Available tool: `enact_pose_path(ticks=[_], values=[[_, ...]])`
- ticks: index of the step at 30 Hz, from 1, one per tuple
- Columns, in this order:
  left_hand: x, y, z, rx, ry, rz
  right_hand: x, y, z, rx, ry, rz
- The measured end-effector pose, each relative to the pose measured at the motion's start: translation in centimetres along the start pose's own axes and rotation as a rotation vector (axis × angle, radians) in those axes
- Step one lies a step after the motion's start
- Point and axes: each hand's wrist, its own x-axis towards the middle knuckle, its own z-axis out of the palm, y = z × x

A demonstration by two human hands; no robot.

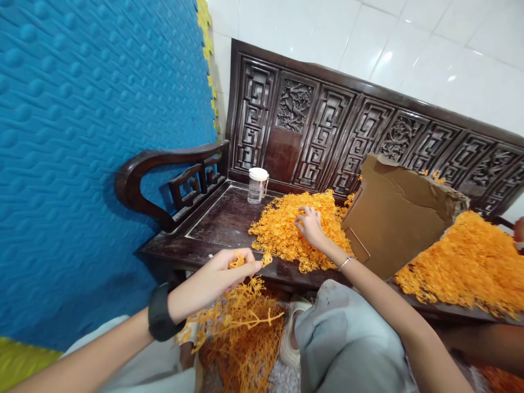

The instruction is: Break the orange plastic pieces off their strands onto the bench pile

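My left hand (229, 270) is closed around small orange plastic pieces; one curly piece (267, 260) sticks out past the thumb and fingertips. It hovers in front of the bench's front edge. My right hand (311, 226) rests over a heap of loose orange plastic pieces (278, 226) on the dark wooden bench (221, 218). Its fingers are bent and apart, with nothing visible between them. Below my left hand, on the floor between my feet, lies a tangle of branched orange plastic stems (245, 338).
A lidded clear bottle (256, 188) stands behind the left heap. A bent cardboard sheet (405, 213) separates it from a second orange heap (483, 262). Blue foam matting (82, 136) covers the left side. Part of another person's hand (519, 229) shows at the right edge.
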Motion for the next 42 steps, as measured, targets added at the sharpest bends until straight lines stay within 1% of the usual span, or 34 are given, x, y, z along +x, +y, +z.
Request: enact_pose_path(ticks=[14, 16, 18, 20, 21, 22, 23, 24, 25, 26, 27, 29, 31, 33, 36, 40, 42], values=[[0.3, -0.1, 0.1, -0.012, -0.019, 0.004, 0.3, 0.2, 0.8, -0.006, 0.006, 0.025], [0.3, -0.3, 0.1, -0.006, -0.015, 0.009, 0.3, -0.1, 0.5, 0.02, 0.029, 0.022], [0.4, -0.4, 0.1, 0.001, -0.007, 0.017, 0.2, -0.8, -0.3, 0.092, 0.062, 0.013], [0.4, -0.5, 0.0, 0.007, 0.006, 0.021, -0.1, -2.0, -1.7, 0.259, 0.062, -0.016], [0.5, -0.6, 0.0, 0.008, 0.012, 0.019, -0.3, -2.7, -2.6, 0.396, 0.024, -0.047], [0.5, -0.6, 0.0, 0.006, 0.017, 0.016, -0.5, -3.5, -3.7, 0.564, -0.047, -0.096], [0.6, -0.6, 0.0, 0.002, 0.022, 0.012, -0.9, -4.4, -4.8, 0.759, -0.155, -0.161], [0.7, -0.6, 0.0, -0.003, 0.025, 0.012, -1.3, -5.4, -5.8, 0.936, -0.298, -0.239], [0.7, -0.6, 0.0, -0.009, 0.027, 0.016, -1.8, -6.2, -6.8, 1.064, -0.421, -0.321], [0.8, -0.7, 0.0, -0.014, 0.027, 0.021, -2.4, -7.1, -7.7, 1.122, -0.5, -0.39], [0.9, -0.7, 0.0, -0.018, 0.023, 0.027, -2.9, -7.8, -8.4, 1.115, -0.529, -0.436], [0.9, -0.7, 0.0, -0.022, 0.009, 0.033, -3.8, -8.9, -9.3, 1.009, -0.481, -0.474], [0.8, -0.7, 0.0, -0.021, 0.002, 0.035, -4.4, -9.5, -9.7, 0.887, -0.424, -0.493], [0.7, -0.6, 0.0, 0.001, -0.01, 0.043, -4.6, -9.7, -9.7, 0.827, -0.437, -0.532], [0.5, -0.3, 0.1, 0.055, -0.035, 0.073, -4.7, -9.6, -9.5, 0.845, -0.492, -0.579], [0.3, 0.3, 0.2, 0.039, -0.049, 0.091, -4.7, -9.5, -9.6, 0.923, -0.461, -0.576], [0.1, 0.6, 0.2, 0.017, -0.081, 0.1, -4.7, -9.5, -9.8, 0.974, -0.492, -0.576]])
